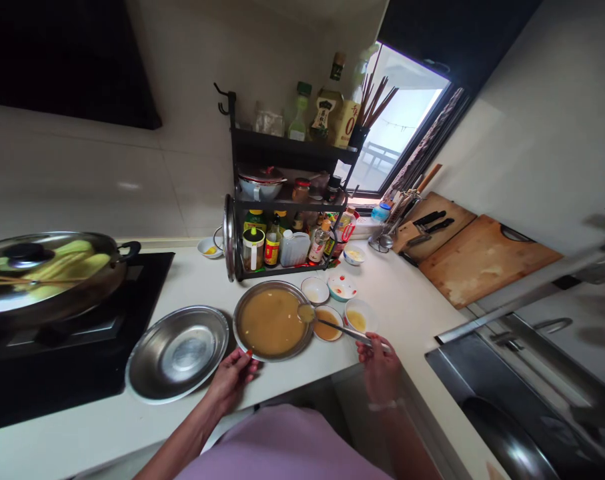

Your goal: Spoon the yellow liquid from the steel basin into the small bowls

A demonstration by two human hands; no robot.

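Note:
My left hand (pixel 235 375) grips the near rim of a metal basin (pixel 238 325) filled with brown liquid (pixel 271 320). In my right hand (pixel 379 367) is the handle of a ladle (pixel 307 313), whose bowl hangs at the basin's right edge and looks wet with the liquid. Beneath the ladle's handle sits a small bowl of orange-brown sauce (pixel 327 325). Beside it, nearest my right hand, stands a bowl with something yellow (pixel 356 320). A shallow white bowl (pixel 315 291) and a bowl with red dots (pixel 342 287) are just behind.
An empty metal basin (pixel 155 363) lies left of the filled one. A lidded pan (pixel 57 273) sits on the black stove (pixel 92 360). Behind stands a black rack (pixel 292 139) of bottles. Cutting boards (pixel 487 260), a knife block (pixel 407 239) and a sink (pixel 452 360) are at right.

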